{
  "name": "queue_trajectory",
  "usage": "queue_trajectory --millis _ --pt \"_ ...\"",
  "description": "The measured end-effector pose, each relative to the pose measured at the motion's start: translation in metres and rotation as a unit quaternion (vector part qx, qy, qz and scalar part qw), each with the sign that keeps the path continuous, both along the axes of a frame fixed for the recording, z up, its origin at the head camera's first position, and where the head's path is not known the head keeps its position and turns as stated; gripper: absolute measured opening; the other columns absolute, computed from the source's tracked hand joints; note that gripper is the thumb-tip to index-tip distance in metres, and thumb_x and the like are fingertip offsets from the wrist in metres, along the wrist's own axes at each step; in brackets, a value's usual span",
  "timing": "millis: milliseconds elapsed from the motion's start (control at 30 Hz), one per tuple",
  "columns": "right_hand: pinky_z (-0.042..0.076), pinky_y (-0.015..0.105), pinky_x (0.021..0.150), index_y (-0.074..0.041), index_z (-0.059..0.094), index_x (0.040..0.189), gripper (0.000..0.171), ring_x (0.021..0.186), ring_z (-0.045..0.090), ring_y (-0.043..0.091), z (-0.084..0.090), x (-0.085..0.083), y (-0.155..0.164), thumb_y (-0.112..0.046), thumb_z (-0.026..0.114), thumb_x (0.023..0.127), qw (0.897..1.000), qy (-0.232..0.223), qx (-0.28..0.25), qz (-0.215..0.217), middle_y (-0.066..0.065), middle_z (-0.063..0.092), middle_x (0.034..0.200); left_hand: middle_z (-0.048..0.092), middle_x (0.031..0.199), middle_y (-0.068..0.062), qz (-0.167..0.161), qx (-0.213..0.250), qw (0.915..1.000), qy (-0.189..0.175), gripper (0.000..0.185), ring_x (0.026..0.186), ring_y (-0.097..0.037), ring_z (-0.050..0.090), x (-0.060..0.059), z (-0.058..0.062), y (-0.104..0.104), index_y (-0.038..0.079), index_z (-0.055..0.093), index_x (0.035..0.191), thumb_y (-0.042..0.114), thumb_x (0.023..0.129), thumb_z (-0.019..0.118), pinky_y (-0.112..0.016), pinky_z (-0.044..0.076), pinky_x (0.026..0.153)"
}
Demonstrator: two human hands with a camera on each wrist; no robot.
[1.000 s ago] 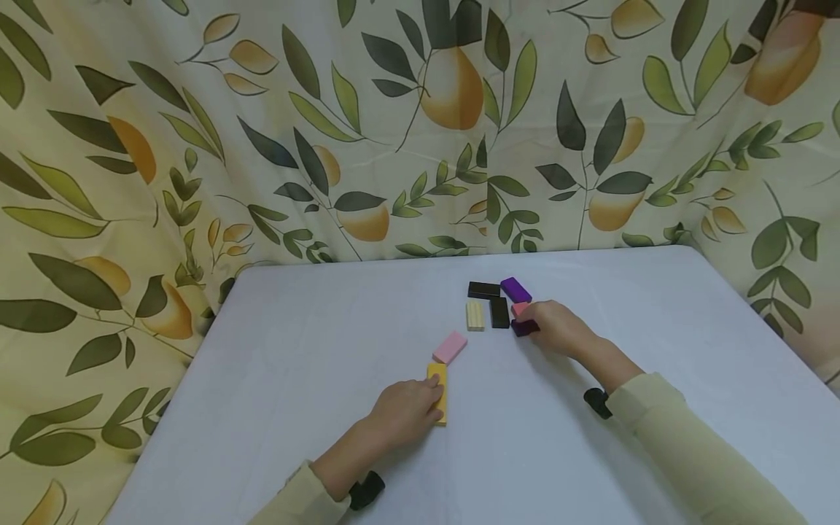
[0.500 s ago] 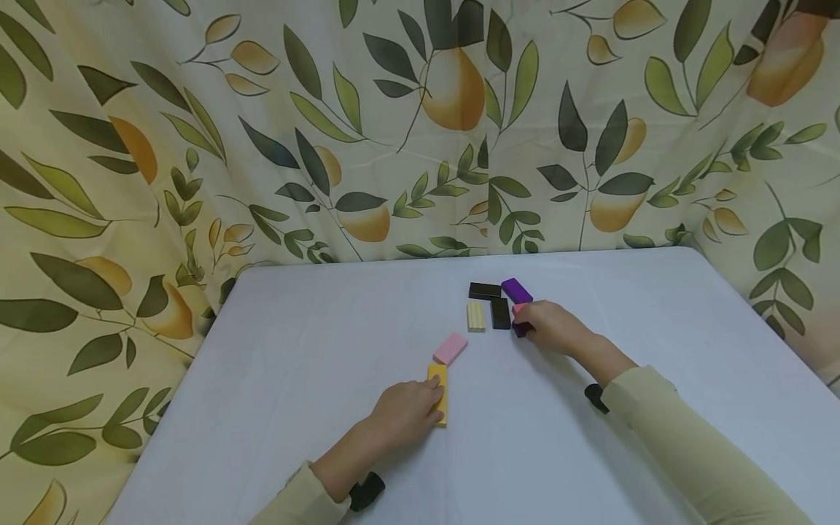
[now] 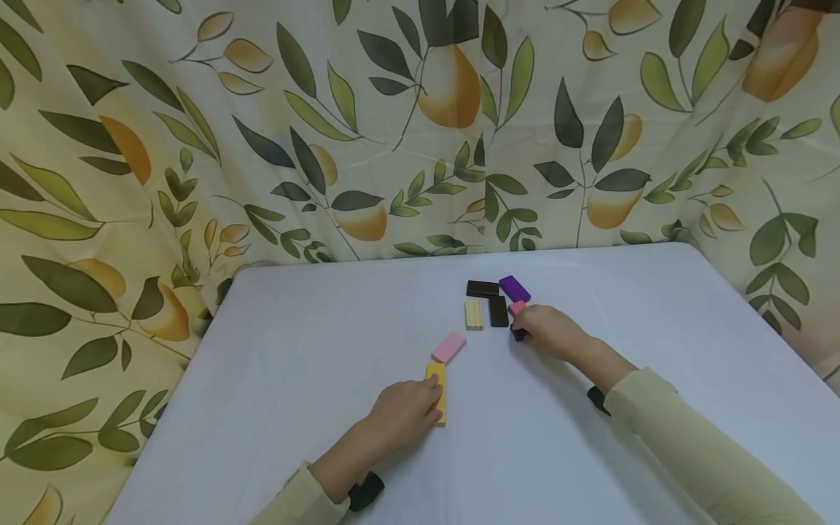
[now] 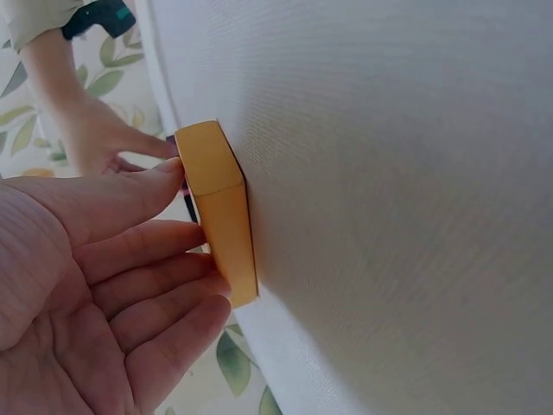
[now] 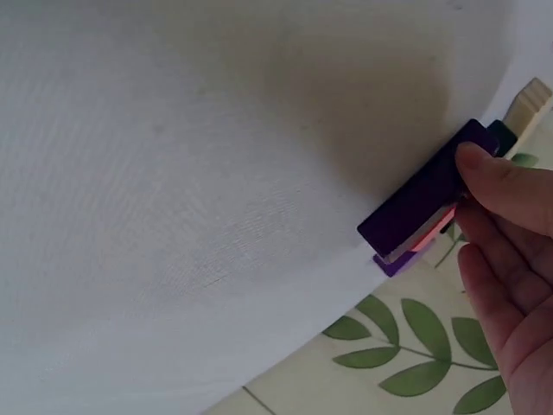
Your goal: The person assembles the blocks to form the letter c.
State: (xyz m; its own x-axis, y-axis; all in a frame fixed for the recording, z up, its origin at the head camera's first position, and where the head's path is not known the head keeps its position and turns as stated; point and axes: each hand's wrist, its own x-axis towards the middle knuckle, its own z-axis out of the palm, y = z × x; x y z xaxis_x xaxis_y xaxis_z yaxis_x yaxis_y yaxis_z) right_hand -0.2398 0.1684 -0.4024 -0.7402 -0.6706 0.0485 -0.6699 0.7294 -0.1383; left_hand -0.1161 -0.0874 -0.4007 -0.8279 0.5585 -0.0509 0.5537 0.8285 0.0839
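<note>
On the white table my left hand [image 3: 403, 412] rests its fingers on a yellow block [image 3: 441, 405], whose end and side show in the left wrist view. A pale pink block [image 3: 449, 348] lies at an angle just beyond the yellow one. Farther right, my right hand [image 3: 553, 332] pinches a dark purple block [image 5: 423, 190]; the thumb is on its face and the fingers are partly hidden. Beside that block is a coral pink block [image 3: 517, 307], partly covered by the hand. A bright purple block [image 3: 515, 288] lies behind it.
Two black blocks [image 3: 499, 311] and a cream ribbed block [image 3: 474, 315] lie left of my right hand. A leaf-and-fruit patterned curtain [image 3: 394, 146] hangs behind the table's back edge [image 3: 367, 264].
My right hand has shifted slightly, and the dark purple block has turned and now sits a little lower, apart from the black block. The left hand and the yellow block have stayed put.
</note>
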Motion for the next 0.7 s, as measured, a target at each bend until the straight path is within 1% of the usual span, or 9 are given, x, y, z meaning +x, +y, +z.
queue_trajectory --millis 200,400,567,700 --pt "0.045 0.032 0.067 -0.007 0.067 0.078 0.013 0.064 0.051 0.012 0.001 0.009 0.0 -0.001 0.068 0.067 0.999 -0.039 -0.03 -0.005 -0.001 0.06 0.072 0.051 0.115 -0.005 -0.003 0.003 1.0 0.006 0.027 0.09 -0.017 0.055 0.0 0.0 -0.001 0.011 0.059 0.098 0.03 0.078 0.059 -0.024 0.043 0.062" --pt "0.045 0.032 0.069 -0.005 0.066 0.086 0.02 0.069 0.052 0.015 0.003 0.02 -0.003 -0.001 0.069 0.066 0.996 -0.071 -0.038 -0.029 0.001 0.06 0.076 0.051 0.115 -0.005 -0.001 0.007 1.0 0.004 0.029 0.092 -0.017 0.054 0.0 -0.001 -0.002 0.011 0.059 0.1 0.03 0.078 0.058 -0.027 0.043 0.066" --pt "0.045 0.033 0.07 -0.003 0.065 0.09 0.024 0.076 0.055 0.019 0.003 0.03 -0.004 -0.003 0.069 0.067 0.994 -0.085 -0.046 -0.049 0.004 0.061 0.081 0.051 0.116 -0.004 -0.001 0.013 0.9999 0.004 0.028 0.087 -0.017 0.056 -0.001 -0.003 -0.002 0.011 0.059 0.098 0.03 0.078 0.059 -0.026 0.043 0.062" --pt "0.045 0.033 0.07 -0.002 0.065 0.09 0.024 0.077 0.055 0.019 0.003 0.037 -0.004 -0.003 0.069 0.066 0.994 -0.074 -0.06 -0.05 0.004 0.061 0.082 0.051 0.116 -0.004 -0.002 0.015 0.9999 0.006 0.028 0.087 -0.016 0.056 -0.002 -0.004 -0.001 0.011 0.06 0.099 0.03 0.078 0.059 -0.025 0.042 0.061"
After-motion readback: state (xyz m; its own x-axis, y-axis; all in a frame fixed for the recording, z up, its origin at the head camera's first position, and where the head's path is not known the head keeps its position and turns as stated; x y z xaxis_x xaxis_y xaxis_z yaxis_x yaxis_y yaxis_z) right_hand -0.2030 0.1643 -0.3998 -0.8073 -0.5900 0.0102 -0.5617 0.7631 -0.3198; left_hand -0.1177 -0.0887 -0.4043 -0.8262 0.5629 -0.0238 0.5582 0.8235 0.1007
